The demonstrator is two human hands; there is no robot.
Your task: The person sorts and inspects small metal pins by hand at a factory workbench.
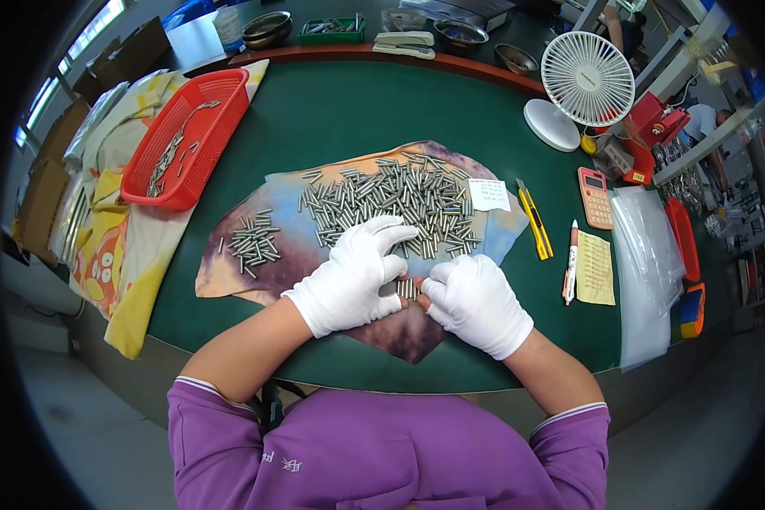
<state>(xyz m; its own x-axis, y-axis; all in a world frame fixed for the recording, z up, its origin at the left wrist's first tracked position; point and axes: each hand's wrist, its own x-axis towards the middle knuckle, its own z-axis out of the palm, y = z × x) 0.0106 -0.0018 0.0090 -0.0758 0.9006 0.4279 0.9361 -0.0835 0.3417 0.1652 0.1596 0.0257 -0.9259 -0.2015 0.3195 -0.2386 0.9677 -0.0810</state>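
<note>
Across our green table (pixel 331 102) lies a mottled cloth (pixel 399 331); between our spread left hand (pixel 354 270) and curled right hand (pixel 474 302) sits 1 row of metal pins (pixel 408 289); we cannot tell the right's grip.

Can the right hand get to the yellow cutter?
Probably yes: the yellow cutter lies close to the right hand, with nothing standing between them, though that hand is at some metal pins.
</note>
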